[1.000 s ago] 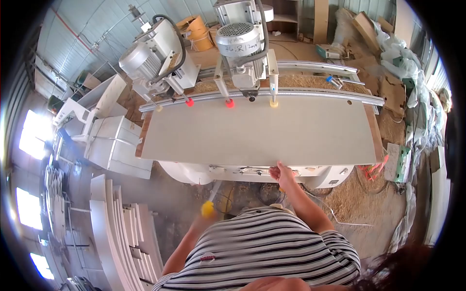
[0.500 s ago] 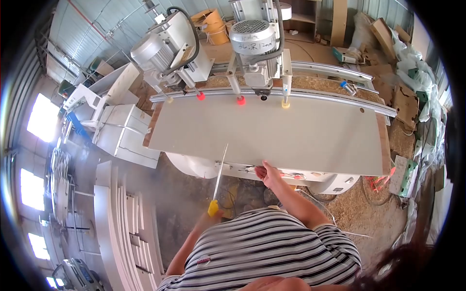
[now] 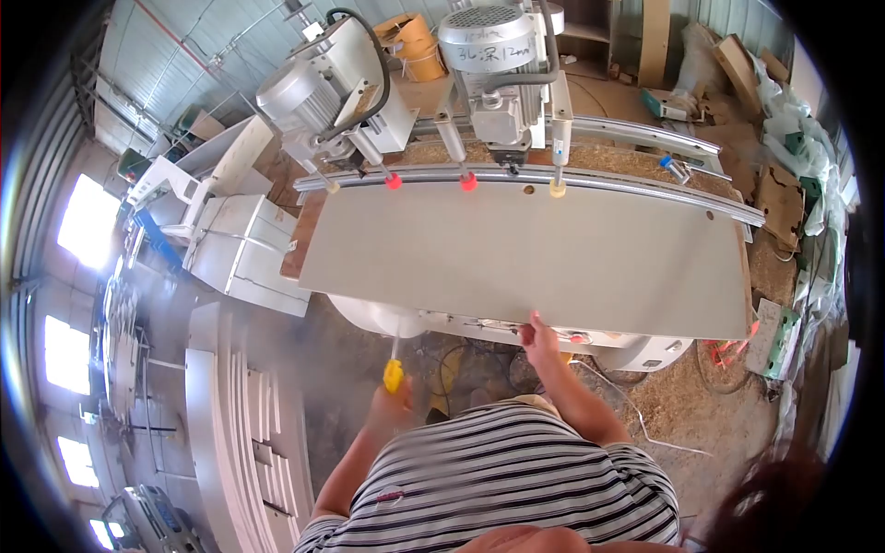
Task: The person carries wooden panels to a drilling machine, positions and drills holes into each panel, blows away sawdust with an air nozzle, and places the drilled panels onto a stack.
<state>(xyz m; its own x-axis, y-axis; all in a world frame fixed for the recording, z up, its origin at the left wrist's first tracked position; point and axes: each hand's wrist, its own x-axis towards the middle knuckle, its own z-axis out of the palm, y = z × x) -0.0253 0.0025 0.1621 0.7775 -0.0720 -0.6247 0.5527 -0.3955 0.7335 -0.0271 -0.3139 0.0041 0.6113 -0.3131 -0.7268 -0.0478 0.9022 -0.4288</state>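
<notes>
A long pale grey panel [image 3: 516, 258] lies across the drilling machine's table, with one round hole near its back edge and another near its right end. My right hand [image 3: 541, 339] grips the panel's front edge, thumb on top and fingers curled beneath. Below and left of the panel, my left hand [image 3: 395, 402] is closed around a yellow air blow gun [image 3: 394, 376], whose thin metal tube points up toward the machine's white base. Over the panel's back edge stand the drill head [image 3: 502, 78] and its red and yellow-tipped hold-down rods.
A second tilted motor [image 3: 300, 97] stands at the back left. Metal rails [image 3: 636, 190] run behind the panel. Stacked pale boards [image 3: 235, 433] lie at the lower left. Sawdust, a white cable [image 3: 636, 419] and plastic sheeting [image 3: 816, 198] are on the right.
The panel has slid rightward along the rail with my right hand, and a hole beneath the drill head now shows. My left hand has lowered the blow gun, its tube now away from the panel.
</notes>
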